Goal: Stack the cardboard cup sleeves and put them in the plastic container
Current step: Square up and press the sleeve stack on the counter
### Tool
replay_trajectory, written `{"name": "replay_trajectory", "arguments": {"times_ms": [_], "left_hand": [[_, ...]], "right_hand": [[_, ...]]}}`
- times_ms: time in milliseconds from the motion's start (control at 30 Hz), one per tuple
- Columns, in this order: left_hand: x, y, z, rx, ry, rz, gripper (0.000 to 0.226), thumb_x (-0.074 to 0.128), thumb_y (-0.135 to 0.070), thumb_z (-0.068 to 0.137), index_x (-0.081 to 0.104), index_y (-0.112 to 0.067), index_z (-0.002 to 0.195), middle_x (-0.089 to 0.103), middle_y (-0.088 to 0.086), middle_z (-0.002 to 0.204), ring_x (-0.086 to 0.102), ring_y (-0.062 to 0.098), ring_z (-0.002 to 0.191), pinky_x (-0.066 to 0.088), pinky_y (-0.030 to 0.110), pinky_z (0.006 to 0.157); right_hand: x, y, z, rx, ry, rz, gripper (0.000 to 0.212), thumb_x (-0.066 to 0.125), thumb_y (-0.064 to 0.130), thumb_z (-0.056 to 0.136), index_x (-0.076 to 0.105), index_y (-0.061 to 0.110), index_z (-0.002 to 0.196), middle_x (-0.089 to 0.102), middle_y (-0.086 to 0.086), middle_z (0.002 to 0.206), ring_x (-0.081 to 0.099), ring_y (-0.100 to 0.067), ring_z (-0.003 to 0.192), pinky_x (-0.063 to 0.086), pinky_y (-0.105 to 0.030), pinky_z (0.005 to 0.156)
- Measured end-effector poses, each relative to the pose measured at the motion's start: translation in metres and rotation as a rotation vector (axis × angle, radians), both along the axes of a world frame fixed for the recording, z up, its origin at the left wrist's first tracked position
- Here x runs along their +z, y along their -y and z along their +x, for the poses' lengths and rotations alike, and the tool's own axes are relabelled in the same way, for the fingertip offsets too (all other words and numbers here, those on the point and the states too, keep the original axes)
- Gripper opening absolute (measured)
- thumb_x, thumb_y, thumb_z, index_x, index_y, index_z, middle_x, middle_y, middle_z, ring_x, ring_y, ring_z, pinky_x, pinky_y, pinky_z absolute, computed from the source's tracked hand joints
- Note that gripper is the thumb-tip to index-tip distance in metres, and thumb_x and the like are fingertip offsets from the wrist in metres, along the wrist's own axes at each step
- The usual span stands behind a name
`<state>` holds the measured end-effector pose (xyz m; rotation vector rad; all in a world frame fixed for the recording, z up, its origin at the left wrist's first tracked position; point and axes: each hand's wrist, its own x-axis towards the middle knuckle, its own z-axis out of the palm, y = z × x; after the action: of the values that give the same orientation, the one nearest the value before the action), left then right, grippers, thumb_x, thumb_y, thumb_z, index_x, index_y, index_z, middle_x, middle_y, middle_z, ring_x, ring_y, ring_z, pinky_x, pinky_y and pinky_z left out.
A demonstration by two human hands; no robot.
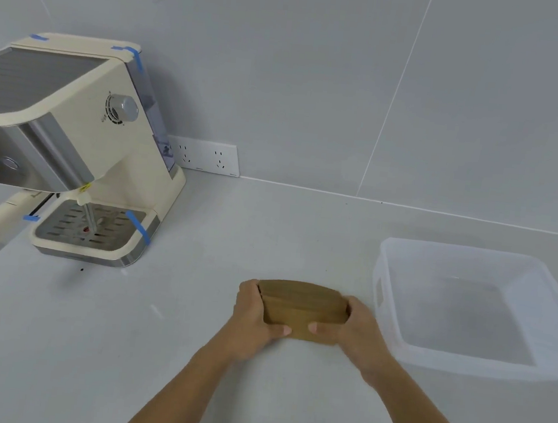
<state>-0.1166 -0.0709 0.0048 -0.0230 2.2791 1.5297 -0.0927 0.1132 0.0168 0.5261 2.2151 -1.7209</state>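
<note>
A stack of brown cardboard cup sleeves (302, 307) lies flat on the grey counter, in the middle near me. My left hand (253, 321) grips its left end and my right hand (351, 334) grips its right end, thumbs on the near edge. The clear plastic container (386, 290) stands to the right of the stack, about a hand's width away, with nothing in it.
A cream espresso machine (83, 144) with blue tape strips stands at the back left, its drip tray (91, 230) facing me. A white wall socket strip (204, 156) sits behind it. Grey tiled wall runs along the back of the counter (87, 346).
</note>
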Motion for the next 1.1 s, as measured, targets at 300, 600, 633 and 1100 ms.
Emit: {"name": "replay_trajectory", "arguments": {"times_ms": [300,600,633,1100], "left_hand": [[-0.004,-0.002,0.019,0.08,-0.004,0.38,0.049,0.068,-0.045,0.073,0.035,-0.028,0.105,0.053,-0.009,0.108,0.056,-0.014,0.092,0.046,0.01,0.077],[-0.004,-0.035,0.02,0.63,-0.102,0.342,0.026,0.047,-0.037,0.093,0.049,-0.02,0.074,0.052,-0.007,0.074,0.05,0.004,0.067,0.038,0.019,0.061],[-0.005,-0.033,0.019,0.618,-0.101,0.353,0.024,0.047,-0.036,0.093,0.051,-0.02,0.075,0.054,-0.007,0.075,0.051,-0.001,0.065,0.04,0.015,0.061],[-0.001,-0.035,0.022,0.627,-0.102,0.421,0.021,0.046,-0.032,0.094,0.066,-0.028,0.086,0.062,-0.014,0.089,0.056,-0.01,0.075,0.043,0.007,0.064]], "right_hand": [[-0.018,0.018,0.024,-0.085,-0.2,-0.03,0.054,0.076,0.009,0.069,0.043,0.027,0.108,0.058,0.008,0.101,0.056,0.001,0.091,0.044,-0.012,0.069],[-0.025,0.022,0.022,-0.113,-0.258,-0.198,0.058,0.074,-0.006,0.064,0.048,0.033,0.097,0.06,0.007,0.095,0.06,0.009,0.076,0.05,-0.011,0.066],[-0.024,0.023,0.023,-0.11,-0.261,-0.204,0.057,0.075,-0.006,0.063,0.049,0.032,0.098,0.061,0.007,0.094,0.061,0.009,0.075,0.05,-0.01,0.065],[-0.017,0.046,0.017,-0.441,-0.295,-0.188,0.02,0.059,0.033,0.085,0.064,0.018,0.073,0.06,0.008,0.071,0.054,-0.003,0.067,0.04,-0.021,0.066]]}}
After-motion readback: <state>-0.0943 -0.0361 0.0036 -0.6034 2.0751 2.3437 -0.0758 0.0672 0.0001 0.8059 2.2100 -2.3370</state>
